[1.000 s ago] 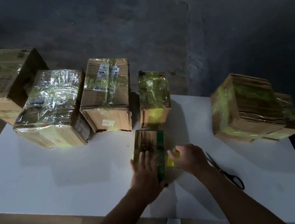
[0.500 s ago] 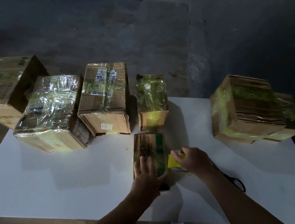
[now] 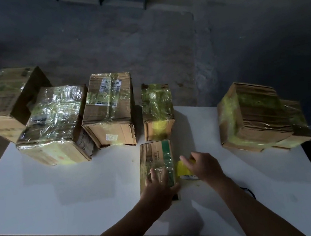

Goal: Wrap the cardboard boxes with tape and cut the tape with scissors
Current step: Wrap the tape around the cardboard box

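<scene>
A small flat cardboard box (image 3: 156, 157) with a green stripe lies on the white table (image 3: 61, 195) near its front edge. My left hand (image 3: 158, 189) presses flat on the box's near end. Right beside the box, my right hand (image 3: 201, 166) grips a yellow tape roll (image 3: 182, 169), held against the box's right side. The scissors (image 3: 248, 191) lie on the table behind my right forearm; only a dark handle loop shows.
Several tape-wrapped boxes stand along the table's far edge: a shiny one (image 3: 52, 128), a labelled one (image 3: 109, 110), a small one (image 3: 157, 111). A wrapped stack (image 3: 256, 115) sits at the right. Another box (image 3: 6, 98) is far left, off the table.
My right hand has drawn the yellow tape roll a little to the right, away from the box side. My left hand stays pressed on the box. The view shifted slightly.
</scene>
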{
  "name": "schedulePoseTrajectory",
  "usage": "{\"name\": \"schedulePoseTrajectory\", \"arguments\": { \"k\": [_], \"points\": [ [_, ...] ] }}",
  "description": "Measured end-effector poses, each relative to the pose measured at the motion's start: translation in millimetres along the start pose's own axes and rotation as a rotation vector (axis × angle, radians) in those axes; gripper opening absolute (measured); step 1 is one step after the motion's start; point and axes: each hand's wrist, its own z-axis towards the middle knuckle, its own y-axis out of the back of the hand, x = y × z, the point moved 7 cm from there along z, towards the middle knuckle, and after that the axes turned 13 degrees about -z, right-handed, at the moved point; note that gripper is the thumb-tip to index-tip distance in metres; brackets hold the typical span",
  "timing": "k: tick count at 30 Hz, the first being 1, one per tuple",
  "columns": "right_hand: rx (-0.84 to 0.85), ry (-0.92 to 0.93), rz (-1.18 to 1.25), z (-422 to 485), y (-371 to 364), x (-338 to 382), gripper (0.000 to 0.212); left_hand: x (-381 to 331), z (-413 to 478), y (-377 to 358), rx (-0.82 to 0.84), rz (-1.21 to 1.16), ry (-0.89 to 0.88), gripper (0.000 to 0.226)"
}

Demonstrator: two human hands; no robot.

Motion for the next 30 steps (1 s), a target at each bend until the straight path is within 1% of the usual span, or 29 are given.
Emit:
{"name": "schedulePoseTrajectory", "arguments": {
  "k": [2,3,5,7,10,13,15,17,20,23,25,28,30],
  "points": [
    [-0.094,0.085,0.078,2,24,9,0.05,0,-7,6,-0.054,-0.043,-0.045,0.064],
    [-0.114,0.146,0.108,3,36,16,0.048,0,-10,9,-0.085,-0.068,-0.062,0.063],
    [-0.093,0.25,0.155,6,52,25,0.044,1,-16,15,-0.143,-0.124,-0.089,0.061],
    [-0.021,0.285,0.235,9,59,27,0.046,4,-22,19,-0.188,-0.187,-0.095,0.061],
    [0.042,0.278,0.262,6,60,28,0.048,8,-29,25,-0.255,-0.221,-0.107,0.059],
    [-0.008,0.295,0.184,0,62,40,0.049,11,-39,34,-0.31,-0.196,-0.118,0.063],
    [-0.074,0.288,0.067,-2,67,40,0.05,16,-47,36,-0.349,-0.245,-0.141,0.069],
    [-0.08,0.245,-0.024,-4,68,33,0.052,21,-54,33,-0.374,-0.292,-0.161,0.071],
    [-0.017,0.188,-0.06,-7,56,30,0.053,23,-57,34,-0.414,-0.215,-0.142,0.073],
    [0.018,0.173,-0.074,-6,42,40,0.054,20,-54,39,-0.37,-0.075,-0.137,0.065],
    [0.032,0.149,-0.084,-5,35,42,0.055,24,-54,43,-0.342,-0.021,-0.14,0.063],
    [0.028,0.123,-0.077,-3,29,45,0.054,27,-55,49,-0.332,-0.063,-0.166,0.078],
    [0.023,0.145,-0.079,-2,26,52,0.053,28,-53,52,-0.328,-0.038,-0.118,0.094]
  ]
}}
